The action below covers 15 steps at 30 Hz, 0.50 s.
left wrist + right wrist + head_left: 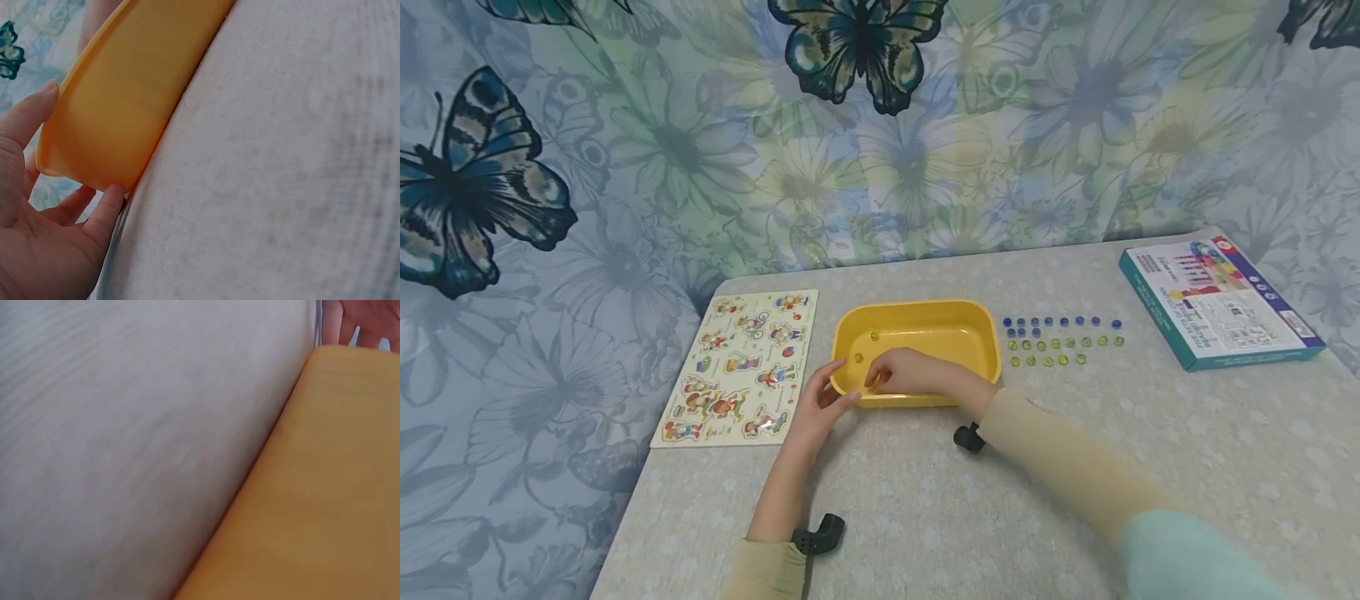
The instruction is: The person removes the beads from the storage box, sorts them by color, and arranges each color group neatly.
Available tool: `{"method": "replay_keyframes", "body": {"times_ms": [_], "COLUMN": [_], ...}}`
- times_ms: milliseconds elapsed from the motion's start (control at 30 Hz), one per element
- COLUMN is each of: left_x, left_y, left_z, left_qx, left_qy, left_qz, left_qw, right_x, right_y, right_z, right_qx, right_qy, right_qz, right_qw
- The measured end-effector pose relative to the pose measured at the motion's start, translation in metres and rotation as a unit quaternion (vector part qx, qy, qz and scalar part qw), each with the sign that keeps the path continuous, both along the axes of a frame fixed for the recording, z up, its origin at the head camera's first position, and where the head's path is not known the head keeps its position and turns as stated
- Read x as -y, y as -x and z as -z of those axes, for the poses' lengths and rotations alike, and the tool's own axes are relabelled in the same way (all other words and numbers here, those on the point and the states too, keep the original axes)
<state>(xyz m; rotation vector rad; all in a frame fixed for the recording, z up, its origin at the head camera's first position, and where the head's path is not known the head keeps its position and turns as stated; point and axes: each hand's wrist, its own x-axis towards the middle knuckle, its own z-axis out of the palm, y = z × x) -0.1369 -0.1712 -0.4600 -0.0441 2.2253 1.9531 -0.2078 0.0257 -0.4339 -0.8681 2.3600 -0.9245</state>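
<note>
A yellow plastic tray (940,325) sits at mid-table in the head view. My left hand (815,410) holds its near left corner, thumb on the front rim and fingers around the left end. From the left wrist view, the left hand (47,231) touches the tray's outer wall (119,106). My right hand (910,372) reaches down inside the tray with bent fingers, their tips near the front left of its floor. Whether anything lies between those fingertips is hidden. Two green glass beads, one farther back (874,337) and one nearer (859,358), lie beside that hand.
Right of the tray, blue beads (1064,322) form a row, with rows of green beads (1056,342) in front. A sticker-like picture board (737,367) lies at the left. At the right back rests a flat printed box (1225,304). Butterfly-patterned cloth (910,167) hangs behind.
</note>
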Motion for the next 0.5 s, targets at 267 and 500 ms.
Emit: {"method": "replay_keyframes", "body": {"times_ms": [267, 500], "left_x": [-0.006, -0.006], "left_y": [-0.010, -0.010], "left_z": [-0.026, -0.026], "left_qx": [0.007, 0.018], "left_qy": [0.009, 0.006], "left_qz": [0.011, 0.010], "left_qw": [0.9999, 0.9998], "right_x": [0.028, 0.039], "right_y": [0.002, 0.005], "right_z": [0.001, 0.003], "right_qx": [0.007, 0.021], "right_qy": [0.003, -0.014], "right_qz": [-0.006, 0.020], "right_qw": [1.000, 0.999]}}
